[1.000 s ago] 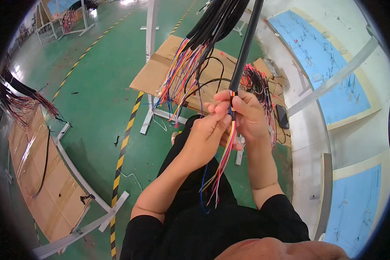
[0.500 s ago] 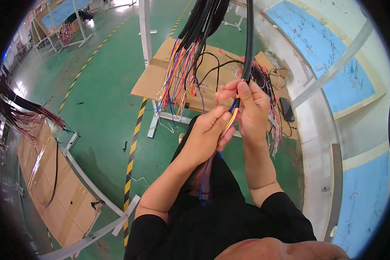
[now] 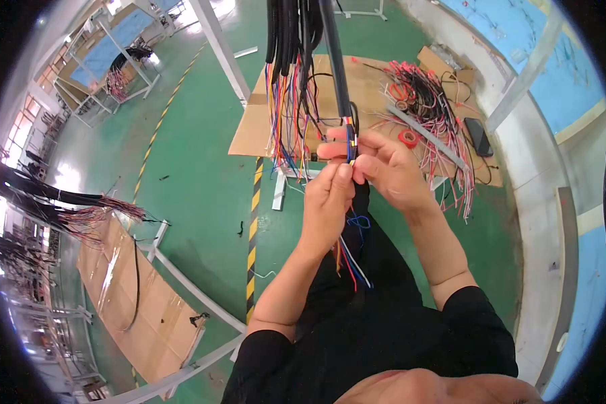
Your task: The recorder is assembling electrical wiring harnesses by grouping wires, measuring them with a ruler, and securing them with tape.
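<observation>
A thick black cable [image 3: 337, 60] hangs from above, and coloured wires [image 3: 351, 143] come out of its lower end. Just below that end, my left hand [image 3: 330, 202] is closed round the wires, thumb on top. Close beside it, my right hand [image 3: 400, 176] pinches the same wires between thumb and finger, with other fingers stretched out behind them. Black bands show on the bundle above my fingertips. Loose wire ends [image 3: 353, 262], red, white, blue and orange, dangle under my left hand over my dark trousers. What lies inside the pinch is hidden.
Behind the hands, a cardboard-topped stand [image 3: 249, 131] carries a pile of red and black wires [image 3: 427, 101], a red tape roll [image 3: 408, 139] and a phone [image 3: 477, 137]. Black-sleeved wire bundles [image 3: 293, 40] hang left of the cable. Another cardboard surface [image 3: 138, 296] stands at left.
The view has shifted, so the stand appears farther right. The cable hangs straighter, both hands sit closer together on the wires, and the loose ends below my left hand now show.
</observation>
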Available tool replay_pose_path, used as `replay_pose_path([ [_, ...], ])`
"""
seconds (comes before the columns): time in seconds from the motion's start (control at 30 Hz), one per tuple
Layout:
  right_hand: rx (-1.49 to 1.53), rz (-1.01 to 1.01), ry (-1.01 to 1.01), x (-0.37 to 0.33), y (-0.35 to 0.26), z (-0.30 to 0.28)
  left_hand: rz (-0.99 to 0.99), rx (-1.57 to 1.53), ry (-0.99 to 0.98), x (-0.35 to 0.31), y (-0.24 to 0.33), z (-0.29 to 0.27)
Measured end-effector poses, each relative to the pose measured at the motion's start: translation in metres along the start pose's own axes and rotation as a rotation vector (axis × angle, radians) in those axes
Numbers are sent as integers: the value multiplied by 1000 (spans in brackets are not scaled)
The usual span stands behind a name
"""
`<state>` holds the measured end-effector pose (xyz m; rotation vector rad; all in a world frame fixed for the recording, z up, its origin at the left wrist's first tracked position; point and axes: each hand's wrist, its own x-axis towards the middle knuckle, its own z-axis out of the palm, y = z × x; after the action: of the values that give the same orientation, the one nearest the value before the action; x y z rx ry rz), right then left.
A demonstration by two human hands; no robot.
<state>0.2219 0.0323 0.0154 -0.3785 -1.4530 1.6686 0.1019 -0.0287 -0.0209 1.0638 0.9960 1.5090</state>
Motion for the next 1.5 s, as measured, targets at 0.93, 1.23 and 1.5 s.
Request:
replay_pose_path([
  [0.93, -1221, 94, 510, 6, 77, -258, 70, 83, 15, 43, -20, -11],
  [1.23, -1726, 155, 352, -35, 102, -333, 104, 25, 54, 59, -34, -15],
  [1.5, -1152, 109, 360, -84, 61, -180, 124, 23, 168, 68, -39, -14],
])
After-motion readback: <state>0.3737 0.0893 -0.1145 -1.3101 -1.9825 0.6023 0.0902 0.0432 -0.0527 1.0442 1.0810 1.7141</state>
